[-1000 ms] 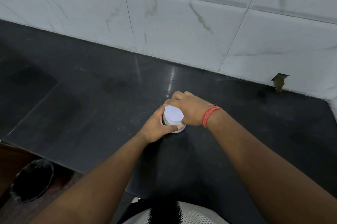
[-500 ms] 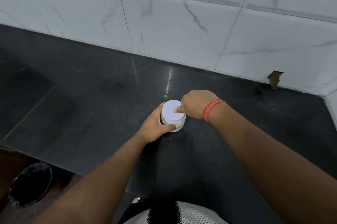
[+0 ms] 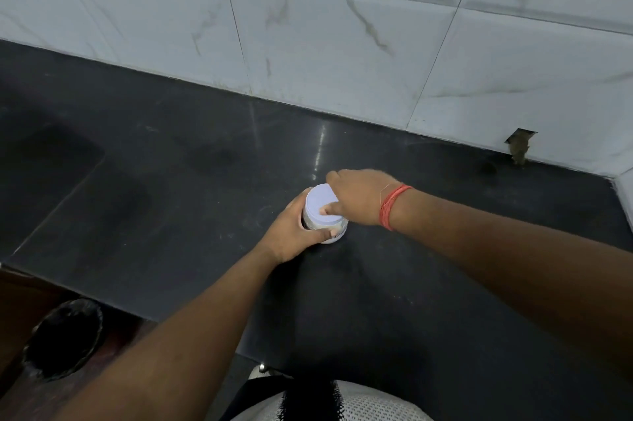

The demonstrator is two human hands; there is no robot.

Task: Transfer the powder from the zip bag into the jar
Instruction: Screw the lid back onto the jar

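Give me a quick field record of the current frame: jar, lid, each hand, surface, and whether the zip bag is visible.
jar: small clear plastic jar, upright on the counter, pale contents showing through the wall
lid: round white lid, on top of the jar
left hand: left hand grips the jar's side
right hand: right hand holds the lid's rim, thumb on top
surface: black stone counter, white marble-look wall tiles behind
wrist: red thread band on right wrist
zip bag: not in view
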